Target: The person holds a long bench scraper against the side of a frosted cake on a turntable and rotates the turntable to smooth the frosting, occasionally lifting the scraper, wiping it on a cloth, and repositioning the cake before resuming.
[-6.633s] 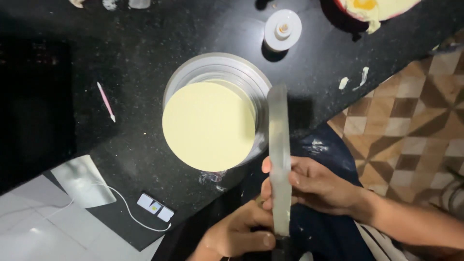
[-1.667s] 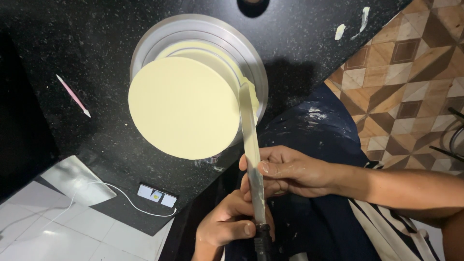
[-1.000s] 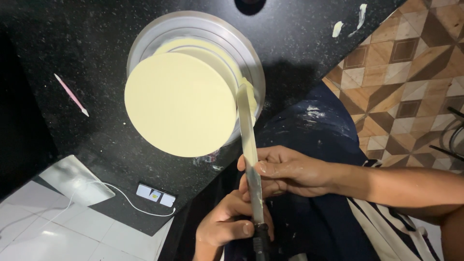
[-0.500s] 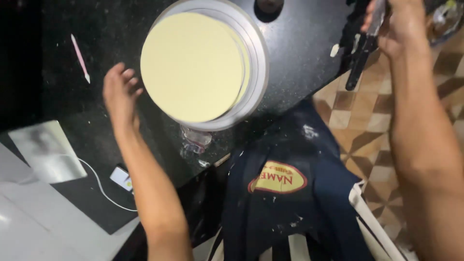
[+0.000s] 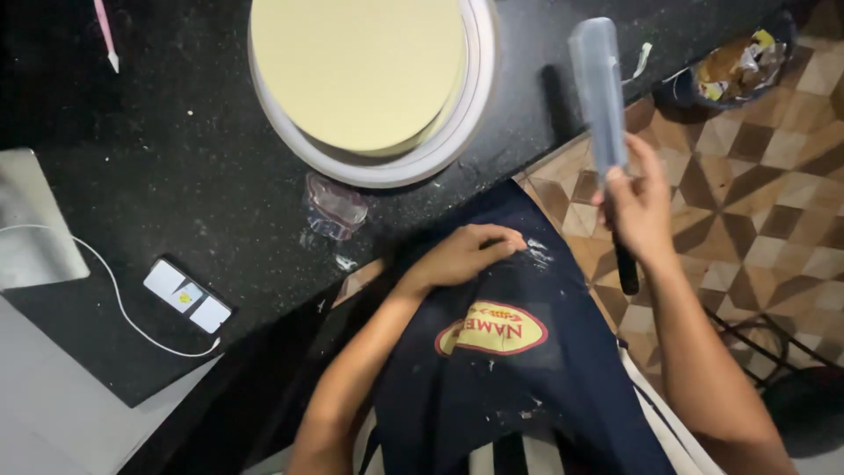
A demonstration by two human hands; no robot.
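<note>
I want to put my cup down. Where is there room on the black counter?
Bare counter lies between the cake turntable, the pink tool and the white charger. It is crowded by the crumpled clear wrap near the counter's edge.

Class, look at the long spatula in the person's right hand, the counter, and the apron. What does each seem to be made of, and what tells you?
Spatula: the blade looks like dull metal, grey with a soft sheen; the handle is dark, perhaps plastic. Counter: polished black stone, probably granite, with pale flecks and gloss. Apron: navy woven cloth, matte, creased and smeared white.
</note>
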